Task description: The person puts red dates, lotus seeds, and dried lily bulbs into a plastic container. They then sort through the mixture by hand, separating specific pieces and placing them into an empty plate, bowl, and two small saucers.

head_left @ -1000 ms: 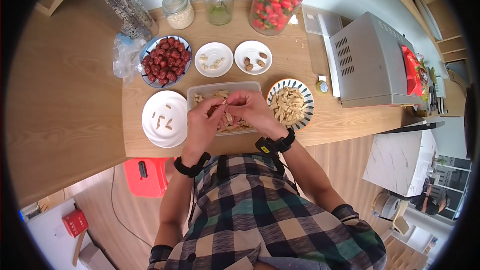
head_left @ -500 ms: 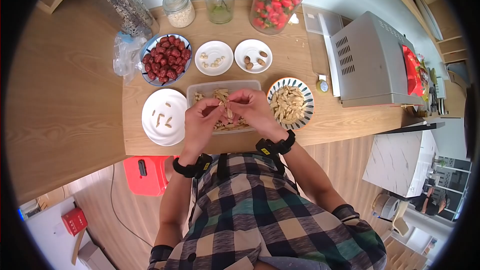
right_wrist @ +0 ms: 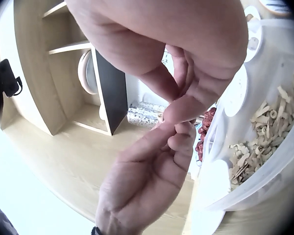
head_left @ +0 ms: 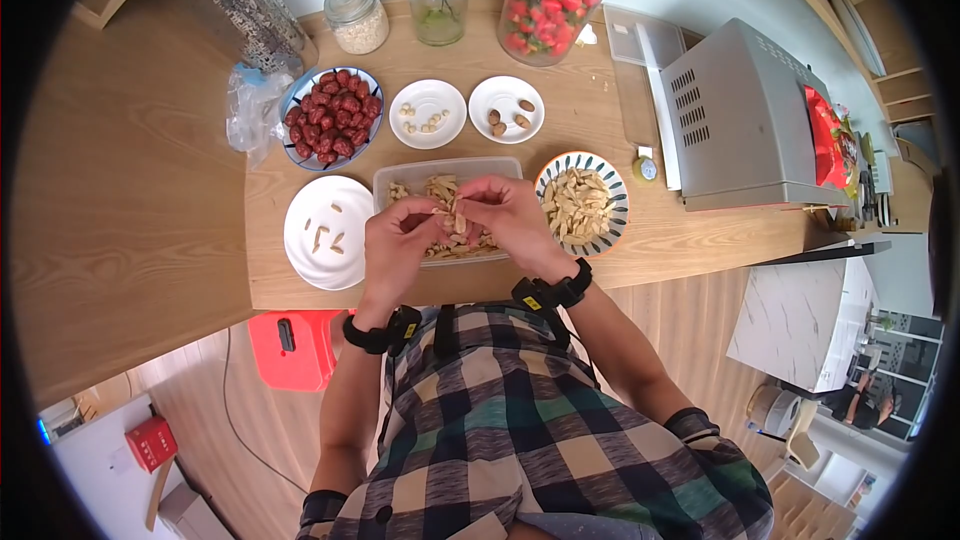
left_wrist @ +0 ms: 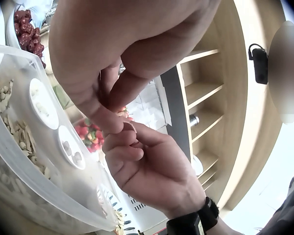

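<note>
Over a translucent plastic box (head_left: 392, 175) of pale dried pieces (head_left: 440, 185), my hands meet fingertip to fingertip. My left hand (head_left: 398, 245) and right hand (head_left: 512, 230) pinch a small pale dried piece (head_left: 459, 223) between thumbs and forefingers. In the left wrist view only a thin pale edge of that piece (left_wrist: 131, 126) shows; the fingers hide the rest. To the right stands a patterned plate (head_left: 541, 181) heaped with pale wedge-shaped pieces (head_left: 578, 205). A white plate (head_left: 310, 205) at left bears several small brownish strips (head_left: 320, 238).
Behind the box are a plate of red dates (head_left: 333, 118), a small dish (head_left: 428, 138) with pale kernels and another dish (head_left: 512, 88) with brown nuts. A glass jar (head_left: 357, 20), a vase (head_left: 438, 10) and a container of strawberries (head_left: 550, 5) line the wall. A grey appliance (head_left: 735, 130) stands right.
My left hand has shifted slightly left, and the fingertips of both hands have turned a little around the small piece. The plates and box stay put.
</note>
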Demonstrator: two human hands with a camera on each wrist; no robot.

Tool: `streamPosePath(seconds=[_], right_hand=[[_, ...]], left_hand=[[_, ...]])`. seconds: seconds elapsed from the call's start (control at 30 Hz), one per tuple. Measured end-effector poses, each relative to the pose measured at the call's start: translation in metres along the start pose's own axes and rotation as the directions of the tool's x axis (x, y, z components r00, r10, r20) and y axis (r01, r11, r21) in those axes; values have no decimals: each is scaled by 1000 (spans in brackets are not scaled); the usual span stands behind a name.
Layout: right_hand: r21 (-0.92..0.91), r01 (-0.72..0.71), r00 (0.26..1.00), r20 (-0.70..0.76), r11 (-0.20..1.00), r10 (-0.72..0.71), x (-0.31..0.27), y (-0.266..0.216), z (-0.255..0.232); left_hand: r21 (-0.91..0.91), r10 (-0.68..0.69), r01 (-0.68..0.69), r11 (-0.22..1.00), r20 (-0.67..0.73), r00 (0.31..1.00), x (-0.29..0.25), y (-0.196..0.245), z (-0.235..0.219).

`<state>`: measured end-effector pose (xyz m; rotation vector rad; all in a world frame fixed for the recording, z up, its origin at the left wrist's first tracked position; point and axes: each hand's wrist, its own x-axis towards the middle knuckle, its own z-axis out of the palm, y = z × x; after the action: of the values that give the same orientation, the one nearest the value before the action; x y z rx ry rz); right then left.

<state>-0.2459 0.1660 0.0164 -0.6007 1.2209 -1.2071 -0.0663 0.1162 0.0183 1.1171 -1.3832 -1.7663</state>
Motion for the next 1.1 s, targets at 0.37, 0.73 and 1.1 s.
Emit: streamPosePath(seconds=[0.37, 0.73, 1.1], right_hand=[[-5, -26, 999, 23, 1000, 26, -2, -1, -1], [-68, -30, 1000, -12, 997, 29, -2, 2, -4], [105, 30, 999, -15, 994, -29, -11, -11, -8]], left_hand=[[31, -9, 8, 999, 3, 1000, 1, 4, -5], [15, -25, 24, 1000, 18, 1000, -1, 1, -7], [-42, -64, 65, 997, 29, 998, 1, 3, -7]])
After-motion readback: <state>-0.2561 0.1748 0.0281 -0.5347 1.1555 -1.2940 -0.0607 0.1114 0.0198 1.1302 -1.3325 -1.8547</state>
